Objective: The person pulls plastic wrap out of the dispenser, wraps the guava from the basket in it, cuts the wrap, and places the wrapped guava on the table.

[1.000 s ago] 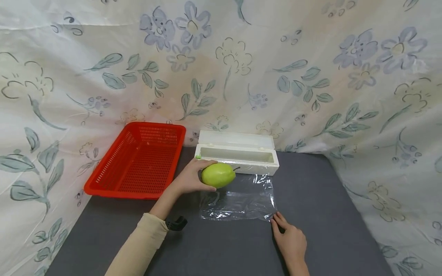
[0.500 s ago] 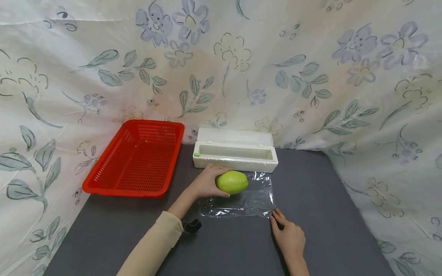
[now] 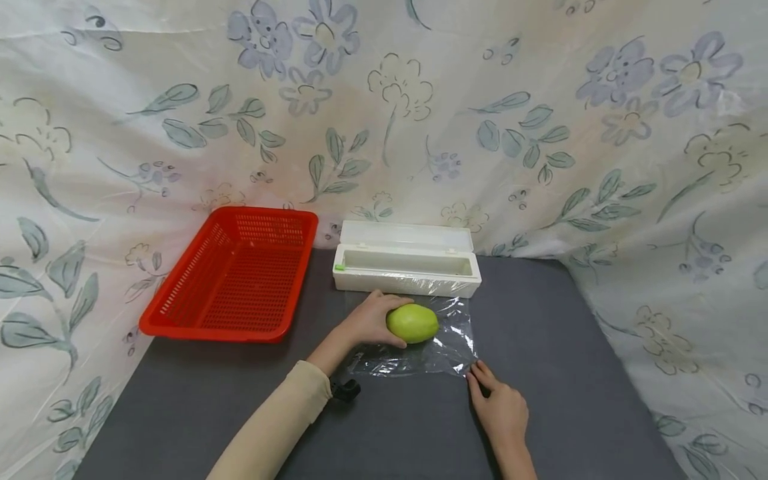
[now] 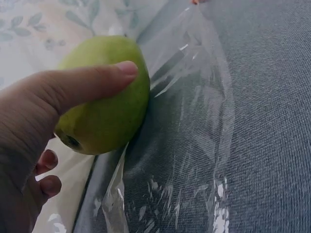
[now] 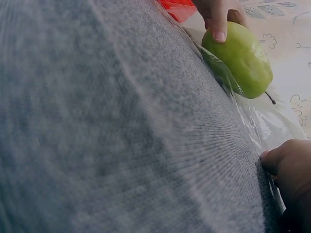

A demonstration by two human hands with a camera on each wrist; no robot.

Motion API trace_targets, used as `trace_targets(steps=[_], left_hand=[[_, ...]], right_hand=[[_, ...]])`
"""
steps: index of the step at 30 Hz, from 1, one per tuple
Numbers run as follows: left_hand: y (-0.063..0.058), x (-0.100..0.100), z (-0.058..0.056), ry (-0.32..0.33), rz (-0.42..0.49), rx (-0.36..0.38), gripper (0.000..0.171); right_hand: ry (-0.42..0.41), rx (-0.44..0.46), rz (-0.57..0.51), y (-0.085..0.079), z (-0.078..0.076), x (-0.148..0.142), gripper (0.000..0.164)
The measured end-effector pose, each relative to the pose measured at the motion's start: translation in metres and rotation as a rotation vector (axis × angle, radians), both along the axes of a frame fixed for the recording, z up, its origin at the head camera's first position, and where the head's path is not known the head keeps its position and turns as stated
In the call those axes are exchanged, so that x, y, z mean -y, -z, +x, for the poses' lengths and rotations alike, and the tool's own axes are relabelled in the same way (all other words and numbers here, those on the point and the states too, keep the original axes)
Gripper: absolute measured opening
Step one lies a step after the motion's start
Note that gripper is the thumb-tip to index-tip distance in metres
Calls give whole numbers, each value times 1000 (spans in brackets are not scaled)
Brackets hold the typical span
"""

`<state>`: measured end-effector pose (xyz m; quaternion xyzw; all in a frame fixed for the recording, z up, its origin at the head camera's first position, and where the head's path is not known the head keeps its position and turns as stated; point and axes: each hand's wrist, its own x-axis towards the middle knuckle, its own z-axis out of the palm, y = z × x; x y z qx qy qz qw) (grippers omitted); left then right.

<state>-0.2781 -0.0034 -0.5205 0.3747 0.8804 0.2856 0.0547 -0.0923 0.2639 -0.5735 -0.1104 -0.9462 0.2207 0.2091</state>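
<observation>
My left hand (image 3: 375,321) grips a green pear (image 3: 414,324) from its left side, thumb toward me. In the left wrist view the pear (image 4: 109,97) lies over clear plastic wrap, its dark blossom end near the palm. A thin stem shows on the pear (image 5: 245,60) in the right wrist view. The sheet of plastic wrap (image 3: 453,333) runs from the white box toward me. At its near right corner my right hand (image 3: 503,407) pinches the film between thumb and fingers.
Behind the sheet stands a long white wrap box (image 3: 414,283), lid raised, with a small green piece at its left end. A red plastic basket (image 3: 240,293) sits to the left on the dark grey table (image 3: 558,347). A floral curtain (image 3: 396,133) encloses the back and sides.
The left hand has carried the pear right and toward me, down onto the plastic wrap. The right hand keeps its pinch on the sheet's corner. The head view has shifted slightly.
</observation>
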Motion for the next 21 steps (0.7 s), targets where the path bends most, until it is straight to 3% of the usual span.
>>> trace_targets(steps=[10,16,21], left_hand=[[-4,4,1,-35,-43,-22,107],[-6,6,5,-33,1,-15,107],[-9,13,11,-68,47,-25,109]], right_hand=[[10,-15,3,0,-1,1,26],[8,-13,-2,-1,-1,1,26],[10,1,-5,-2,-1,1,27]])
